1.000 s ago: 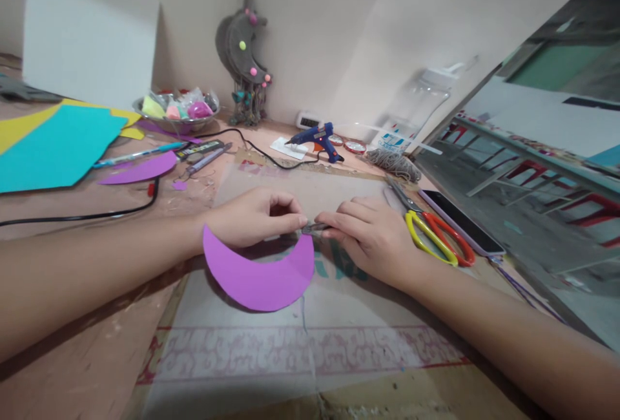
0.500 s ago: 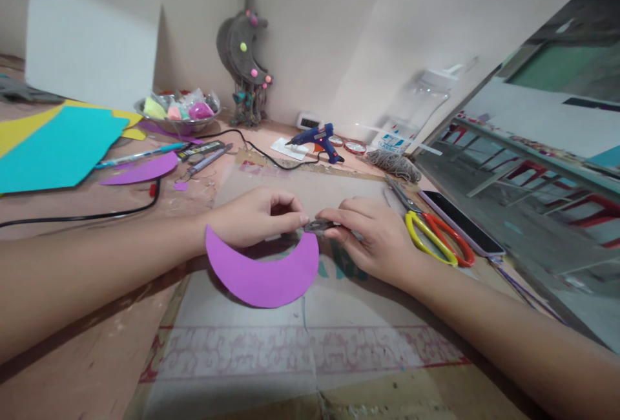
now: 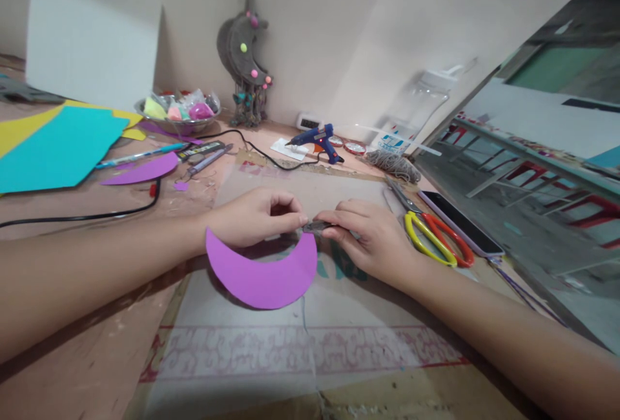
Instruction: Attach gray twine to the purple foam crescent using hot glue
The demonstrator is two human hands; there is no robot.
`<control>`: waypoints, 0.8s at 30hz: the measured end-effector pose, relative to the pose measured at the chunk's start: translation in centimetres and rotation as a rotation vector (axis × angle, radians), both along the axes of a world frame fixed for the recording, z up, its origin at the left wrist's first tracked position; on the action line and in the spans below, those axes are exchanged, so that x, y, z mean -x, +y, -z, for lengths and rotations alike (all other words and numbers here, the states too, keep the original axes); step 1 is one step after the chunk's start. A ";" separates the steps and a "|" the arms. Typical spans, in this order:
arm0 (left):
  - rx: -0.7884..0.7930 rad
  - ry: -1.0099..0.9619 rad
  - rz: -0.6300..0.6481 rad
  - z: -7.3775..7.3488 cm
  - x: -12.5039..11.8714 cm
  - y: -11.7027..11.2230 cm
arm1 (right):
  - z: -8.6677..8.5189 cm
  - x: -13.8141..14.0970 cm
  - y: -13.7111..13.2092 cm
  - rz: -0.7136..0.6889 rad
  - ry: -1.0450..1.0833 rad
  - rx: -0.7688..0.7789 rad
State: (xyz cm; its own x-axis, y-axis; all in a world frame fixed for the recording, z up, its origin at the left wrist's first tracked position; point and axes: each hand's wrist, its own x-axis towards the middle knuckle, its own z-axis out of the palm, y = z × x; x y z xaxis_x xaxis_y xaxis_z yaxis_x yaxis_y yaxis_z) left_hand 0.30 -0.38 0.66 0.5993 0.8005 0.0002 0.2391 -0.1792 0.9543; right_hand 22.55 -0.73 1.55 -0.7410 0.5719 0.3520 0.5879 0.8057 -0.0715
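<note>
A flat, printed mat (image 3: 232, 316), pale with a band of red pattern along its near side, lies over brown board on the pinkish bench (image 3: 72, 329). Above it sits the purple crescent (image 3: 266, 284), horns pointing away from the person, its left horn overlapping the left wrist and its right horn by the fingertips. Just beyond, the left hand (image 3: 256, 218) has its grip drawn in, thumb stretched toward that right horn and fingers curled; what it pinches there, if anything, cannot be told. Facing it, the right hand (image 3: 371, 232) keeps a closed grip on a small dark metal tool (image 3: 320, 226), whose tip is at the crescent's right horn, near the left thumb.

Right of the right hand lie scissors (image 3: 420, 213) with one yellow and one orange handle, then a phone (image 3: 460, 223). To the left, a purple offcut (image 3: 143, 171) rests near a turquoise sheet (image 3: 58, 148), which overlaps yellow sheets (image 3: 24, 126). Farther back are grey yarn (image 3: 393, 165), a blue glue gun (image 3: 317, 139) and a metal bowl (image 3: 184, 125) of colourful packets. A grey moon ornament (image 3: 237, 52) stands against the wall, well beyond the hands.
</note>
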 end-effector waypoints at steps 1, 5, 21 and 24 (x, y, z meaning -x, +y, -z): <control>0.001 -0.002 0.002 0.0 0.0 0.0 | 0.0 0.0 0.0 -0.001 0.003 0.001; -0.001 -0.001 0.005 0.2 0.0 0.0 | 0.0 0.0 0.1 -0.013 0.019 0.011; -0.008 0.009 0.001 0.0 0.0 0.1 | 0.2 -0.2 0.4 -0.034 0.020 0.000; -0.006 0.014 0.002 0.0 0.0 0.0 | 0.1 0.0 0.3 -0.031 -0.027 -0.095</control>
State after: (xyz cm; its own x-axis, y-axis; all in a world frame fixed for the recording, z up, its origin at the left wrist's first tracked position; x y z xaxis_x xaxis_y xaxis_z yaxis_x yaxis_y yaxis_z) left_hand 0.27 -0.35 0.67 0.6009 0.7993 -0.0028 0.2518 -0.1859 0.9498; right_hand 22.58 -0.46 1.48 -0.7679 0.5133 0.3832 0.5631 0.8261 0.0217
